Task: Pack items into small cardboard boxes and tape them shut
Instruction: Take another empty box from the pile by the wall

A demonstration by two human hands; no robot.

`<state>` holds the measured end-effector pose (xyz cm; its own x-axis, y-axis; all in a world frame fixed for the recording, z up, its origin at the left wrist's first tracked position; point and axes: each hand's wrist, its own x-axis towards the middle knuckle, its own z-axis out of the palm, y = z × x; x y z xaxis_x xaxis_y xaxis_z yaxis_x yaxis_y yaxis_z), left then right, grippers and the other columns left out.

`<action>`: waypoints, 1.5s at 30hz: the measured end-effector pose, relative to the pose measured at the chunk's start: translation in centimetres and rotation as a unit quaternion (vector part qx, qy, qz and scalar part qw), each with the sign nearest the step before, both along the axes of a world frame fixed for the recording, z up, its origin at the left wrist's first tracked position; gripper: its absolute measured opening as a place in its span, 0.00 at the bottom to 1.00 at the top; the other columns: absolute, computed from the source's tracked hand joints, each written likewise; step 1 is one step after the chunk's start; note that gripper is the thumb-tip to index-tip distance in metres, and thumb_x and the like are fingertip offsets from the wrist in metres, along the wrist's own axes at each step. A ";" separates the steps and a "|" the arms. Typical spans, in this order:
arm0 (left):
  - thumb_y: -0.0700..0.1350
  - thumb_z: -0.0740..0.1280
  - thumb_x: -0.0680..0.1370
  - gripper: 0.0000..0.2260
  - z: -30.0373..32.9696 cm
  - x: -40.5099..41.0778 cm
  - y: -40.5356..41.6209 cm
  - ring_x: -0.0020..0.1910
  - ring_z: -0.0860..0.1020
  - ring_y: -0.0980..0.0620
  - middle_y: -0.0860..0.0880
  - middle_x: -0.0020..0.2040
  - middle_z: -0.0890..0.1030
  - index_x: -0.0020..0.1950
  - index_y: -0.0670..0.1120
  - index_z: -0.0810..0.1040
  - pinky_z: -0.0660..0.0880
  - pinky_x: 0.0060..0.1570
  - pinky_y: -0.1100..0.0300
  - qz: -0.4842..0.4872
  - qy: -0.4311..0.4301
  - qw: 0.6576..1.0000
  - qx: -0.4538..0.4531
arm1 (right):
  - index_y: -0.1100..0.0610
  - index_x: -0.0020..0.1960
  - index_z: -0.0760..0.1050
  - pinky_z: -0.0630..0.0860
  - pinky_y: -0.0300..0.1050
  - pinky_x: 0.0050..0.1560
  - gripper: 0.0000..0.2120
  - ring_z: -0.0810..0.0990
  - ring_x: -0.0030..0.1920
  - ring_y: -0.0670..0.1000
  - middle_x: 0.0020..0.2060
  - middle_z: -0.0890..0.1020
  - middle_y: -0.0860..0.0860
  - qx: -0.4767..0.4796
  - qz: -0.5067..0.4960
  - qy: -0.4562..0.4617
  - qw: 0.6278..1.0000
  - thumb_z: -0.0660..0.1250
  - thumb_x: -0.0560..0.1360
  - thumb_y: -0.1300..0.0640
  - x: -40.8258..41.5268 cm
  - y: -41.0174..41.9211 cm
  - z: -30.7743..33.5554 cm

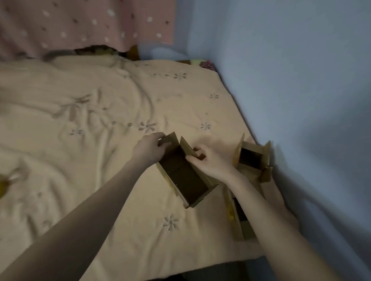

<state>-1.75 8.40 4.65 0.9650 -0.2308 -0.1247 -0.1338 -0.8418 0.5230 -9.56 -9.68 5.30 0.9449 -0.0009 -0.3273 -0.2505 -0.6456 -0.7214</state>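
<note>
On a beige bed cover (91,126), an open box (185,178) lies mid-scene. The left hand (150,149) grips its far flap and the right hand (212,158) pinches the right flap, likely spreading it open for packing. Two more boxes (252,159) wait right.

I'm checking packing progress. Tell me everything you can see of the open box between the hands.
The open cardboard box is brown, small and rectangular, lying at a slant on the beige bedspread. Its flaps stand up and its dark inside looks empty. The left hand grips the far flap; the right hand holds the right-side flap.
</note>
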 end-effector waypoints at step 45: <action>0.47 0.63 0.75 0.13 0.0 -20.1 63.6 0.34 0.69 0.44 0.47 0.30 0.71 0.33 0.44 0.66 0.62 0.30 0.57 0.448 -0.066 0.890 -0.058 | 0.56 0.35 0.62 0.66 0.44 0.35 0.16 0.68 0.32 0.51 0.30 0.66 0.50 0.012 0.146 -0.037 0.989 0.56 0.80 0.52 -3.1 61.2 0.6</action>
